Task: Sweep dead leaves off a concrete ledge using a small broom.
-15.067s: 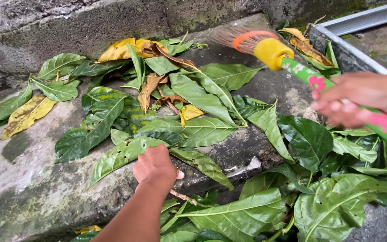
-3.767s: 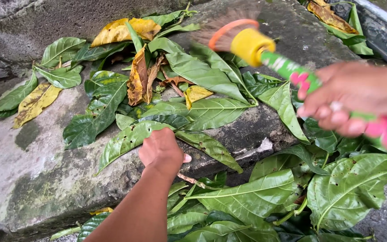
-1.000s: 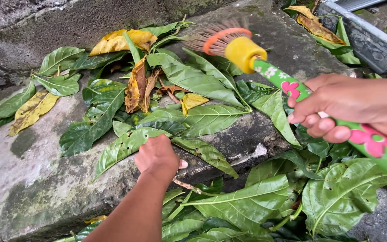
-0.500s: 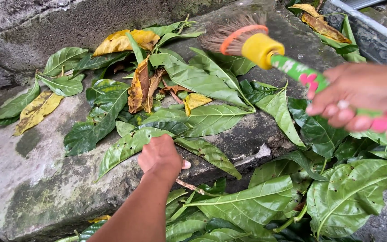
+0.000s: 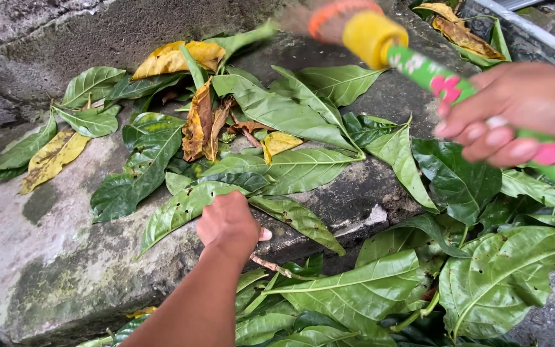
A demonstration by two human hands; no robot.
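a person's right hand (image 5: 521, 112) was wrapped around the green, pink-flowered handle of a small broom (image 5: 412, 61), holding it raised so its blurred bristle head, bound by an orange band above a yellow collar, hung over the far edge of a mossy concrete step (image 5: 52, 257). the left hand (image 5: 229, 222) was closed knuckles-up at the step's front edge, apparently gripping the twig (image 5: 271, 265) jutting out beneath it, though the fingers were hidden. large green and yellowed leaves (image 5: 277, 109) lay spread across the step and heaped below it.
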